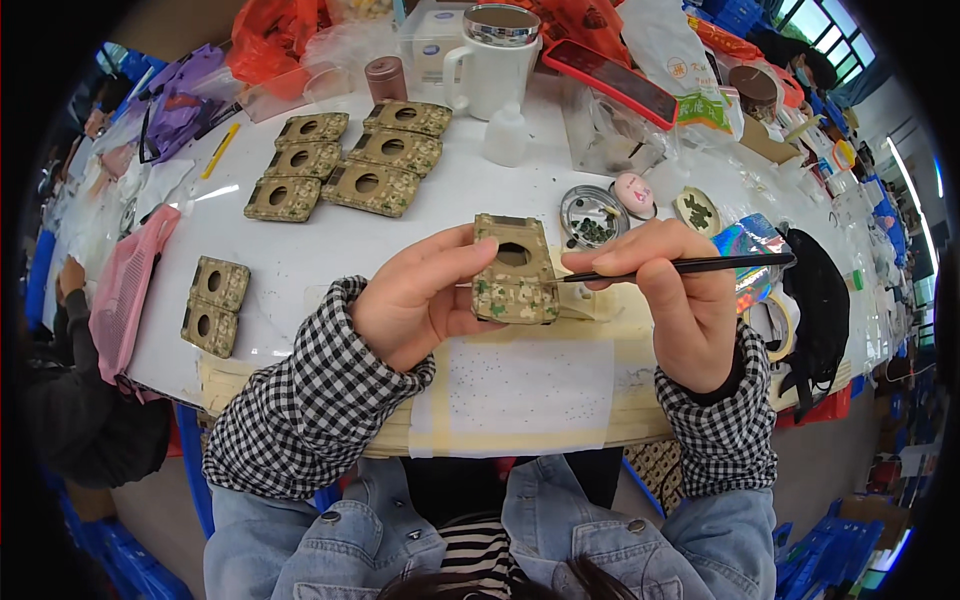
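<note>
My left hand [425,290] is closed on a camouflage-patterned part [520,297], a toy tank hull by its look, with a round dark hole in its top. The thumb lies along its left edge beside the hole. Pinched in my right hand [675,290] is a slim black paintbrush-like tool [715,264]. Its thin tip meets the part's right side, below the hole; whether it touches I cannot tell. Under both hands lies a white paper sheet [520,395] taped to the table and dotted with tiny dark specks.
Several matching camouflage parts [385,160] stand in rows at the far left, with two more [215,305] nearer. A round dish of dark bits [590,216] sits beyond my right hand. Behind are a white mug [495,75], a small bottle [506,137] and a red-cased phone [612,82].
</note>
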A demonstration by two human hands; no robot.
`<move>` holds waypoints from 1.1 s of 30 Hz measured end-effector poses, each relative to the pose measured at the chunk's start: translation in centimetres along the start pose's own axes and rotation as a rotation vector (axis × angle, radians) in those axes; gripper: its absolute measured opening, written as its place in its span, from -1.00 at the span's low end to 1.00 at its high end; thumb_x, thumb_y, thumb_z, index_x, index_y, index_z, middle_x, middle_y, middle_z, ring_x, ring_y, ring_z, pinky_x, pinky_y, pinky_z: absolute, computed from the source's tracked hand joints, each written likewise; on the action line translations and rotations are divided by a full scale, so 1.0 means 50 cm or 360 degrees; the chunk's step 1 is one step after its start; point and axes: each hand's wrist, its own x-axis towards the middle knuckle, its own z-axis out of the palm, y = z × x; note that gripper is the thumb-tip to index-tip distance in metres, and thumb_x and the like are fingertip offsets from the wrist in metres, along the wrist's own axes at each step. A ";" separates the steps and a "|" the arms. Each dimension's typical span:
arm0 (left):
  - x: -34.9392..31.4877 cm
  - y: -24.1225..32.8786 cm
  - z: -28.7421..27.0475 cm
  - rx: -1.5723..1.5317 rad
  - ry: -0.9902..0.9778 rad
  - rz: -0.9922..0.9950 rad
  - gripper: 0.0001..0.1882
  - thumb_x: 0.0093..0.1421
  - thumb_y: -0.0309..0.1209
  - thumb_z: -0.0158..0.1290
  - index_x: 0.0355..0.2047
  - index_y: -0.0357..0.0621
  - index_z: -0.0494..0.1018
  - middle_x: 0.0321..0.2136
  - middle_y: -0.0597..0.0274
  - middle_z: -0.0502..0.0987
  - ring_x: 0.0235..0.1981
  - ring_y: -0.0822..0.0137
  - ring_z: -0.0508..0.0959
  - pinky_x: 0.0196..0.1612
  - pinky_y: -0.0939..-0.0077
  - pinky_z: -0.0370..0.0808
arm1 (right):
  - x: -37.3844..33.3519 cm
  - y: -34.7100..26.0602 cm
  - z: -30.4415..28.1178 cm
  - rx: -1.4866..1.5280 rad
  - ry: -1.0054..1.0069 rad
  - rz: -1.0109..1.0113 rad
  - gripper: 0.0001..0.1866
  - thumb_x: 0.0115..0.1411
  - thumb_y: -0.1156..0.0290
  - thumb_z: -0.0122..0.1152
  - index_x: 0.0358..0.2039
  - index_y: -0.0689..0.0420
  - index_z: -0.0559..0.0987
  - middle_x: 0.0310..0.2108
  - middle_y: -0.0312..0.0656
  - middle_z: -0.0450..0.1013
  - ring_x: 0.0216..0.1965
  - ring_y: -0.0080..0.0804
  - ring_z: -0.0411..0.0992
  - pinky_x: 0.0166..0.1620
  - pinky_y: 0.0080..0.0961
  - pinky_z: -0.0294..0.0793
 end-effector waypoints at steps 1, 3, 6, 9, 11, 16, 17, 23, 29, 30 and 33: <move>0.001 0.000 0.000 0.0005 -0.0007 -0.0015 -0.54 0.32 -0.30 -0.27 0.15 -0.34 0.10 0.02 0.03 0.37 0.01 0.28 0.44 0.04 0.34 0.43 | -0.001 0.001 -0.002 -0.0014 -0.0010 0.0024 -0.81 0.28 0.48 -0.07 -0.27 0.33 0.48 -0.27 -0.14 0.45 -0.24 -0.51 0.41 -0.13 -0.62 0.36; 0.001 -0.002 0.000 0.0009 0.0001 -0.0033 -0.54 0.33 -0.30 -0.27 0.15 -0.34 0.11 0.02 0.04 0.37 0.00 0.29 0.45 0.03 0.35 0.43 | -0.001 0.003 -0.001 -0.0034 -0.0047 0.0010 -0.81 0.28 0.48 -0.08 -0.27 0.33 0.48 -0.28 -0.15 0.46 -0.25 -0.53 0.41 -0.15 -0.64 0.37; 0.001 -0.003 0.000 0.0019 0.0000 -0.0036 -0.54 0.33 -0.29 -0.27 0.15 -0.34 0.11 0.01 0.05 0.38 -0.01 0.30 0.45 0.02 0.36 0.44 | -0.002 0.007 0.002 -0.0003 -0.0061 0.0023 -0.81 0.28 0.48 -0.08 -0.28 0.33 0.48 -0.30 -0.15 0.46 -0.26 -0.54 0.41 -0.16 -0.64 0.38; 0.001 -0.001 0.005 0.0027 0.0011 -0.0028 -0.53 0.33 -0.28 -0.27 0.14 -0.34 0.11 0.00 0.06 0.39 -0.02 0.30 0.46 0.01 0.36 0.44 | -0.003 0.007 0.008 0.0064 -0.0029 0.0050 -0.82 0.28 0.49 -0.08 -0.28 0.33 0.48 -0.30 -0.16 0.46 -0.26 -0.54 0.42 -0.16 -0.64 0.39; 0.001 0.000 0.006 0.0030 0.0018 -0.0024 -0.53 0.33 -0.28 -0.27 0.14 -0.33 0.12 0.00 0.06 0.39 -0.02 0.31 0.46 0.01 0.36 0.45 | -0.002 0.005 0.010 0.0062 -0.0018 0.0060 -0.82 0.28 0.49 -0.07 -0.28 0.33 0.48 -0.31 -0.15 0.46 -0.26 -0.53 0.42 -0.16 -0.64 0.39; 0.002 -0.003 0.001 0.0030 0.0011 -0.0020 -0.53 0.32 -0.28 -0.25 0.14 -0.34 0.12 -0.01 0.06 0.40 -0.02 0.30 0.46 -0.01 0.36 0.46 | -0.003 0.007 0.009 -0.0018 -0.0027 0.0024 -0.82 0.27 0.50 -0.06 -0.29 0.34 0.48 -0.32 -0.16 0.46 -0.26 -0.53 0.42 -0.16 -0.65 0.40; 0.003 -0.003 0.001 0.0031 0.0014 -0.0018 -0.53 0.32 -0.28 -0.25 0.14 -0.34 0.12 -0.01 0.06 0.40 -0.03 0.30 0.47 -0.01 0.36 0.46 | -0.003 0.007 0.009 -0.0025 -0.0025 0.0023 -0.82 0.27 0.50 -0.06 -0.28 0.34 0.48 -0.32 -0.16 0.47 -0.26 -0.53 0.42 -0.16 -0.65 0.40; 0.002 -0.004 0.001 0.0034 0.0028 -0.0014 -0.54 0.32 -0.28 -0.25 0.13 -0.34 0.12 -0.02 0.05 0.40 -0.04 0.29 0.48 -0.02 0.37 0.48 | -0.004 0.010 0.011 -0.0030 -0.0005 0.0017 -0.82 0.27 0.50 -0.06 -0.28 0.34 0.49 -0.32 -0.16 0.47 -0.27 -0.54 0.42 -0.17 -0.65 0.39; 0.002 -0.005 0.000 0.0027 0.0034 -0.0007 -0.54 0.32 -0.29 -0.26 0.13 -0.35 0.12 -0.02 0.04 0.40 -0.04 0.28 0.48 -0.02 0.36 0.48 | -0.003 0.008 0.011 -0.0046 -0.0011 0.0014 -0.82 0.27 0.50 -0.05 -0.28 0.34 0.49 -0.32 -0.16 0.47 -0.28 -0.54 0.42 -0.17 -0.65 0.39; 0.002 -0.005 0.000 0.0025 0.0033 -0.0006 -0.54 0.32 -0.29 -0.26 0.13 -0.35 0.12 -0.02 0.04 0.40 -0.04 0.28 0.48 -0.01 0.36 0.48 | -0.003 0.009 0.010 -0.0052 -0.0013 0.0011 -0.82 0.27 0.50 -0.05 -0.28 0.34 0.49 -0.32 -0.16 0.47 -0.28 -0.54 0.42 -0.17 -0.65 0.39; 0.001 -0.003 0.002 0.0032 0.0035 -0.0015 -0.54 0.32 -0.29 -0.26 0.12 -0.35 0.13 -0.02 0.04 0.40 -0.04 0.28 0.48 -0.01 0.36 0.48 | -0.004 0.009 0.010 -0.0054 -0.0009 0.0013 -0.82 0.27 0.50 -0.05 -0.28 0.34 0.49 -0.32 -0.15 0.47 -0.28 -0.54 0.42 -0.18 -0.65 0.40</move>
